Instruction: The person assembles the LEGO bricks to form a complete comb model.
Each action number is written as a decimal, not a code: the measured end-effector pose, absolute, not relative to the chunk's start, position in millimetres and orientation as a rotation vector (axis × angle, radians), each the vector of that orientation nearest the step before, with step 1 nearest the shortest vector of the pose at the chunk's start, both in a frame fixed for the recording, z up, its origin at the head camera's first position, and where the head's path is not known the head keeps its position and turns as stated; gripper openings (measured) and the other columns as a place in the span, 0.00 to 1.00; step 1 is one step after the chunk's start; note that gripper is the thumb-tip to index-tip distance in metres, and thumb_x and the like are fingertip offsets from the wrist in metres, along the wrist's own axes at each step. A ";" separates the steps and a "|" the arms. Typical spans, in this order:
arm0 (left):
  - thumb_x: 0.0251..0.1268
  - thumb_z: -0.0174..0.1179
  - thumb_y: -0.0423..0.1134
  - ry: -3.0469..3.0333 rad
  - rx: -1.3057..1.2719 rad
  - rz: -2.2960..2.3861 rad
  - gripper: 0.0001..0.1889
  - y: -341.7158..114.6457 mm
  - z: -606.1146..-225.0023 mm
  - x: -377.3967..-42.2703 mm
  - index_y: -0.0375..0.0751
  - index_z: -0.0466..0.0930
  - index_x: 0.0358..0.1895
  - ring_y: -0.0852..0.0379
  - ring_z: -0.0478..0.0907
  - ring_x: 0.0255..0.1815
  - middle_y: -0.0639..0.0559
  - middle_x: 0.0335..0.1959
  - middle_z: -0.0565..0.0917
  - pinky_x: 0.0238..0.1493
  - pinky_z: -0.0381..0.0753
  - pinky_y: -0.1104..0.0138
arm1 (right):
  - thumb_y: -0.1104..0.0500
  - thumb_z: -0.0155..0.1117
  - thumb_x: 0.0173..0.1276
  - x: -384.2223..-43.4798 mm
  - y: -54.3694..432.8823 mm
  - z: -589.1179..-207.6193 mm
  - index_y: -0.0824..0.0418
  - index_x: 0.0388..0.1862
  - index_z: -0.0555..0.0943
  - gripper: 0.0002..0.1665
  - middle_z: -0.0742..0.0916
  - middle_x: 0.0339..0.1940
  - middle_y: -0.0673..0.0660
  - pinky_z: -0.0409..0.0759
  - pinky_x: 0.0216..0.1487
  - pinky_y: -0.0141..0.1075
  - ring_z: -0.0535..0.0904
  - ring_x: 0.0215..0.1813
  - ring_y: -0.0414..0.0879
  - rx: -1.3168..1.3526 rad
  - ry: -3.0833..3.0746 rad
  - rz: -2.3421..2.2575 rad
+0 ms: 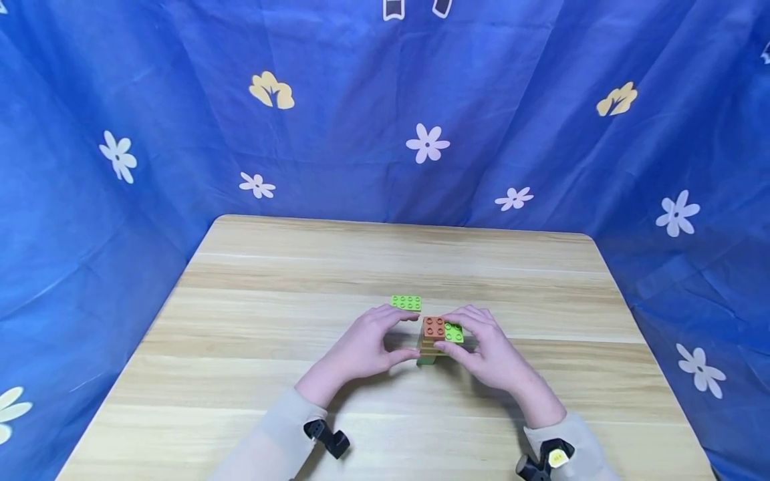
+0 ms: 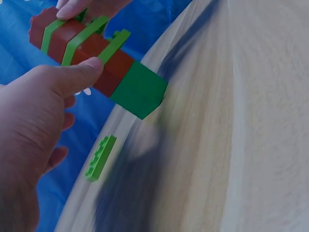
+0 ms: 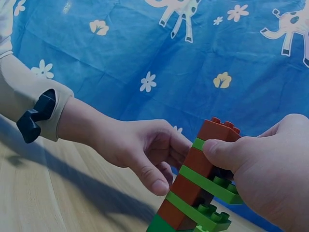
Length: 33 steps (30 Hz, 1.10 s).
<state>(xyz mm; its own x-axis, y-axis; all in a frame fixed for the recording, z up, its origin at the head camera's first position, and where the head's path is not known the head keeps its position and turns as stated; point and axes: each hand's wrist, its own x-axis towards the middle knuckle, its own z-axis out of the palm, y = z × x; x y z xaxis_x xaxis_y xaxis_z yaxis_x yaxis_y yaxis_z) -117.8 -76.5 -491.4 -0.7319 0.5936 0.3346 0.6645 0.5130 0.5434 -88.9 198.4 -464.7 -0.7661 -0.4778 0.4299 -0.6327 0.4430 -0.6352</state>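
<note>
A tower of toy building blocks [image 1: 434, 329] stands upright on the table. Its base is a dark green block [image 2: 140, 90]; above it reddish-brown blocks [image 3: 188, 188] alternate with thin light green plates [image 3: 200, 179] that jut out to the right. My right hand [image 1: 481, 344] pinches the tower near its top, thumb on the near side and fingers behind. My left hand [image 1: 367, 344] is spread in a loose C at the tower's left side. Its thumb tip lies right beside the tower, and its fingers hold nothing.
A loose light green studded plate [image 1: 406, 302] lies on the wooden table [image 1: 271, 267] just beyond the left fingertips. Blue patterned cloth [image 1: 349, 153] hangs behind and along both sides of the table. Each sleeve carries a black wrist camera [image 1: 327, 437].
</note>
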 end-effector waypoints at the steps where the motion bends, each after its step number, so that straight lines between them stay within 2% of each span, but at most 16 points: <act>1: 0.60 0.78 0.57 -2.645 -1.096 -1.028 0.36 -77.6 -491.7 -118.5 0.46 0.80 0.69 0.55 0.77 0.68 0.56 0.65 0.83 0.72 0.72 0.55 | 0.54 0.78 0.69 -88.9 198.2 -464.7 0.55 0.62 0.85 0.24 0.87 0.54 0.42 0.70 0.61 0.44 0.81 0.58 0.41 0.977 -2.504 1.222; 5: 0.60 0.79 0.57 -2.650 -1.082 -1.046 0.36 -81.9 -491.1 -122.1 0.46 0.80 0.69 0.59 0.77 0.66 0.58 0.64 0.83 0.69 0.74 0.57 | 0.54 0.79 0.68 -89.2 197.4 -465.2 0.55 0.61 0.85 0.24 0.87 0.54 0.41 0.70 0.62 0.44 0.81 0.58 0.41 0.981 -2.497 1.212; 13: 0.62 0.78 0.54 -2.679 -1.014 -0.986 0.34 -90.4 -491.3 -134.2 0.46 0.81 0.69 0.50 0.78 0.67 0.53 0.64 0.84 0.71 0.73 0.53 | 0.55 0.79 0.67 -89.2 197.0 -466.1 0.56 0.61 0.85 0.24 0.87 0.54 0.43 0.71 0.61 0.43 0.81 0.58 0.42 0.982 -2.484 1.204; 22: 0.66 0.75 0.54 -2.714 -0.936 -0.996 0.33 -88.8 -501.0 -153.3 0.43 0.79 0.70 0.51 0.77 0.68 0.52 0.66 0.83 0.71 0.72 0.52 | 0.56 0.79 0.68 -88.6 197.9 -466.4 0.56 0.61 0.85 0.23 0.87 0.53 0.43 0.72 0.60 0.44 0.82 0.57 0.43 0.967 -2.492 1.219; 33: 0.64 0.77 0.51 -2.746 -0.890 -0.980 0.33 -88.3 -516.6 -174.7 0.40 0.80 0.68 0.49 0.77 0.66 0.48 0.64 0.84 0.73 0.70 0.50 | 0.56 0.79 0.68 -89.7 198.0 -466.6 0.56 0.61 0.85 0.23 0.87 0.53 0.43 0.71 0.61 0.44 0.81 0.57 0.42 0.973 -2.494 1.230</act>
<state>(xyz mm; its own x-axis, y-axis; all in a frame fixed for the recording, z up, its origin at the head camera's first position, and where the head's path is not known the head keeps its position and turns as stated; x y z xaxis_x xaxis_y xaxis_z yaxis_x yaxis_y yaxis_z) -174.7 -88.3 -516.6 -0.8257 0.4949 0.2708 0.5545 0.6236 0.5511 -89.7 198.0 -466.6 -0.7648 -0.4724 0.4380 -0.6351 0.4387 -0.6357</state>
